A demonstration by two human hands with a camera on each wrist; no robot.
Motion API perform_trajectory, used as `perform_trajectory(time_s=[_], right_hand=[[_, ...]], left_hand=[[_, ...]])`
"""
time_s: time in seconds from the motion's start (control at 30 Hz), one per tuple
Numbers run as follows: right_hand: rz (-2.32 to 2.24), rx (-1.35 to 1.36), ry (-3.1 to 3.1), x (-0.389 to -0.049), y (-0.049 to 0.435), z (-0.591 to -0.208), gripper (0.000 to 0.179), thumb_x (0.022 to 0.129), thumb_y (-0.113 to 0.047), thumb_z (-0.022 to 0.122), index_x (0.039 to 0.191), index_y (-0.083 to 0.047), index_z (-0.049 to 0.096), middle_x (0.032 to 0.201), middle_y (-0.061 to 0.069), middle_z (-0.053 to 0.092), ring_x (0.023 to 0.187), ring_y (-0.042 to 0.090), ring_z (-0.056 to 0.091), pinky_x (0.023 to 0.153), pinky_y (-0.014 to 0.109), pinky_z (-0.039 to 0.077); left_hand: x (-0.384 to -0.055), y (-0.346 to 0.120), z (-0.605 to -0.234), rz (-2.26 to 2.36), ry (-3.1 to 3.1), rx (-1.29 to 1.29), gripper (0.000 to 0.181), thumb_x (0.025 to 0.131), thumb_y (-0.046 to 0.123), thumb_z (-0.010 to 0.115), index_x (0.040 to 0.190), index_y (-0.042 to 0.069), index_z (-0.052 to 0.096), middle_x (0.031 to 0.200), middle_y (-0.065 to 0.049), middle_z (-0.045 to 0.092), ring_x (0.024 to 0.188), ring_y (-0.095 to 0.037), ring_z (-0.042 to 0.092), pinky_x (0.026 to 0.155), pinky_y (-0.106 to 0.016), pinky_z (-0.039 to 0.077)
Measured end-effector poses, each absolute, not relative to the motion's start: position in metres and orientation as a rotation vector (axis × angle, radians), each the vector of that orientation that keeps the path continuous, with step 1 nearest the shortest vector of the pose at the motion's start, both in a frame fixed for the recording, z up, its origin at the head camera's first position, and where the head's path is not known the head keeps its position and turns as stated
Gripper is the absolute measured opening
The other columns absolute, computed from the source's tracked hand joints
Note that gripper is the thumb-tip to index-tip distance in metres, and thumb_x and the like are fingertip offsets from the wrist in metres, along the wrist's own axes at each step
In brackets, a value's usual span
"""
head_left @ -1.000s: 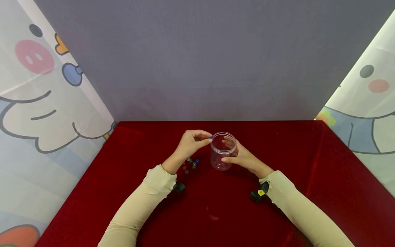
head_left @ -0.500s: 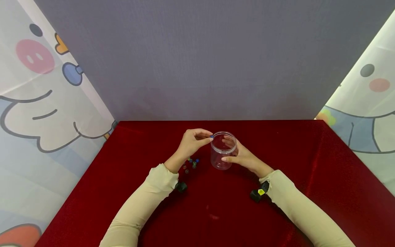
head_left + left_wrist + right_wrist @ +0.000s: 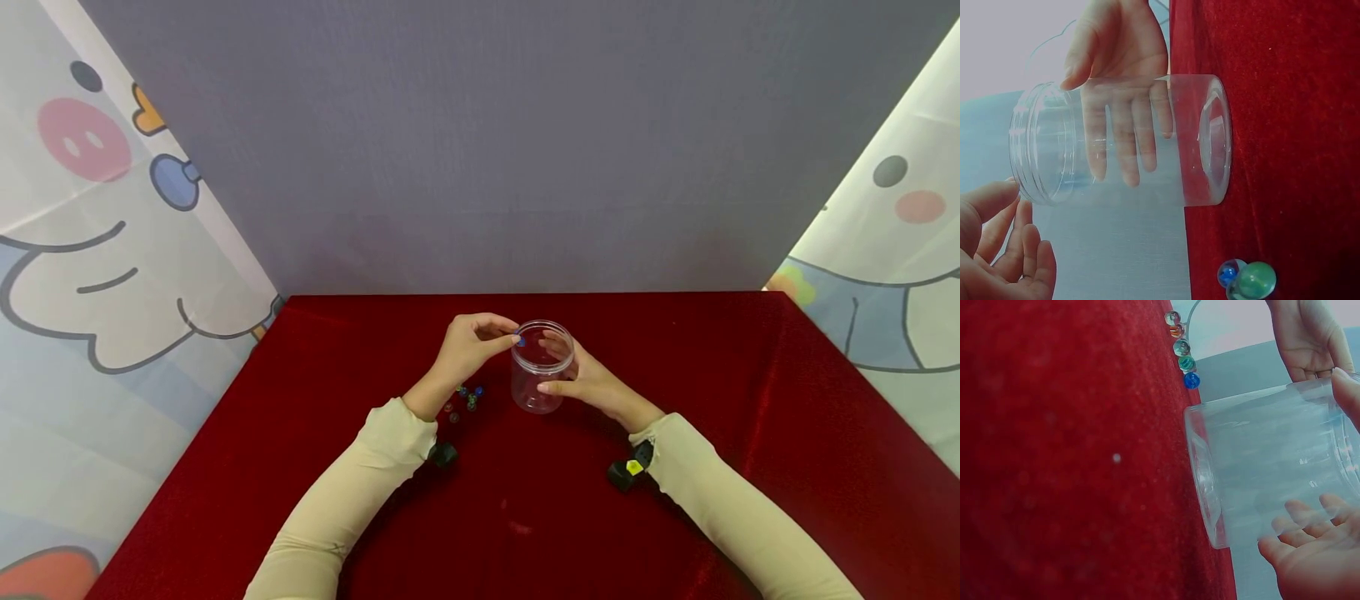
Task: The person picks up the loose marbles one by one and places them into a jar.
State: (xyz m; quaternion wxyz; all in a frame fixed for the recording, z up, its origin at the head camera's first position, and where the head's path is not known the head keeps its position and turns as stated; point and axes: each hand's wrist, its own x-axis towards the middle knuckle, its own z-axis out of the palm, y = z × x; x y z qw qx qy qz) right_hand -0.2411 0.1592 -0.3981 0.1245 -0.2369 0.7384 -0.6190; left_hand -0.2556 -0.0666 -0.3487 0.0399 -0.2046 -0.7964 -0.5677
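My left hand (image 3: 465,350) pinches a small blue marble (image 3: 521,341) at the rim of a clear plastic jar (image 3: 536,392). In the left wrist view the thumb and fingertips of the left hand (image 3: 1007,250) meet at the jar's threaded mouth, and no marble shows there. My right hand (image 3: 592,383) grips the jar from the right, thumb at the front and fingers behind. The jar is upright and lidless; whether its base touches the cloth I cannot tell. Through its wall no marbles show inside in the wrist views.
Several loose glass marbles (image 3: 471,403) lie on the red cloth (image 3: 570,533) left of the jar, near my left wrist. A blue marble (image 3: 1191,380) ends their row in the right wrist view. A grey panel (image 3: 480,150) stands behind the table.
My left hand has shifted slightly right, bringing the blue marble from just outside the jar's rim to its inner edge. The right hand and jar have stayed almost still.
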Motion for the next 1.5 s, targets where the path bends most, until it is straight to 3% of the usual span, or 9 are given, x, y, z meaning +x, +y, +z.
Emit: perform_trajectory(time_s=[0.2, 0.4, 0.97, 1.23, 1.5], right_hand=[[-1.806, -0.675, 2.154, -0.240, 0.159, -0.399, 0.087, 0.082, -0.011, 0.072, 0.148, -0.013, 0.016, 0.151, 0.014, 0.027, 0.140, 0.031, 0.022, 0.109, 0.057, 0.021], [-1.796, -0.698, 2.157, -0.241, 0.159, -0.398, 0.089, 0.082, -0.017, 0.074, 0.149, -0.013, 0.015, 0.151, 0.015, 0.025, 0.141, 0.032, 0.020, 0.109, 0.058, 0.020], [-1.803, -0.725, 2.156, -0.242, 0.159, -0.399, 0.088, 0.082, -0.016, 0.074, 0.148, -0.013, 0.016, 0.151, 0.018, 0.024, 0.140, 0.034, 0.020, 0.108, 0.059, 0.021], [-1.797, -0.721, 2.174, -0.241, 0.158, -0.401, 0.089, 0.080, -0.017, 0.075, 0.148, -0.013, 0.018, 0.151, 0.018, 0.026, 0.140, 0.033, 0.023, 0.108, 0.057, 0.023], [-1.805, -0.749, 2.177, -0.241, 0.158, -0.399, 0.090, 0.080, -0.016, 0.075, 0.148, -0.011, 0.017, 0.150, 0.018, 0.027, 0.140, 0.033, 0.023, 0.108, 0.057, 0.023]], left_hand=[[-0.256, -0.066, -0.349, -1.738, -2.458, -0.621, 0.017, 0.083, 0.007, 0.072, 0.098, -0.001, 0.072, 0.094, -0.014, 0.070, 0.079, -0.022, 0.063, 0.066, -0.025, 0.051], [-0.256, -0.068, -0.350, -1.743, -2.420, -0.646, 0.016, 0.082, 0.012, 0.073, 0.096, 0.004, 0.073, 0.092, -0.007, 0.071, 0.076, -0.016, 0.062, 0.066, -0.026, 0.052], [-0.253, -0.082, -0.355, -1.746, -2.442, -0.622, 0.021, 0.084, 0.014, 0.072, 0.100, 0.001, 0.072, 0.095, -0.010, 0.071, 0.078, -0.018, 0.062, 0.067, -0.027, 0.052], [-0.249, -0.093, -0.354, -1.724, -2.482, -0.584, 0.017, 0.085, 0.015, 0.071, 0.099, 0.007, 0.073, 0.095, -0.006, 0.071, 0.079, -0.017, 0.062, 0.067, -0.028, 0.053], [-0.248, -0.106, -0.355, -1.781, -2.479, -0.562, 0.017, 0.085, 0.015, 0.071, 0.100, 0.007, 0.073, 0.095, -0.006, 0.071, 0.079, -0.019, 0.061, 0.076, -0.052, 0.050]])
